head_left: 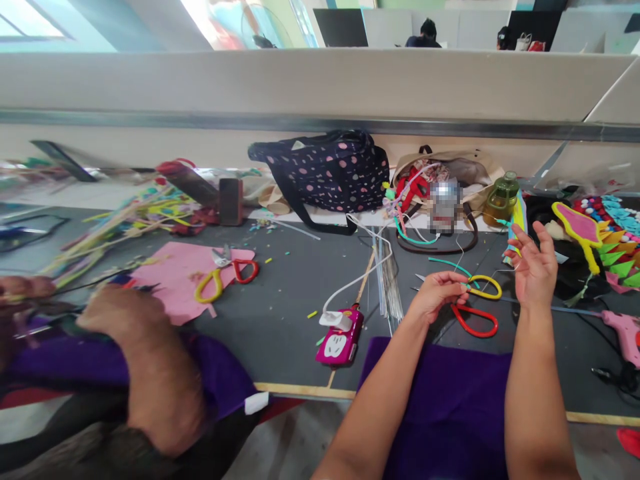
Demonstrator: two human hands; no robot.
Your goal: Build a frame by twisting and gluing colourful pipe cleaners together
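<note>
My left hand [443,293] is closed in a pinch over the scissors, with a small pale-green bit at its fingertips. From there a thin wire [495,271] runs across to my right hand [535,263], raised with its thumb and index finger close together and the other fingers spread. A green tip [503,222] shows beside that index finger. Under my left hand lie scissors with one yellow handle and one red handle [475,323], their blades partly covered. A green fuzzy stem [453,264] lies just behind.
At left, a co-worker's blurred hand [120,310] works near pink sheets [170,270] and other scissors [244,271]. A magenta power strip [341,340], wire bundle [387,287], patterned bag [327,177], green bottle [501,198] and pink glue gun [623,330] surround my place.
</note>
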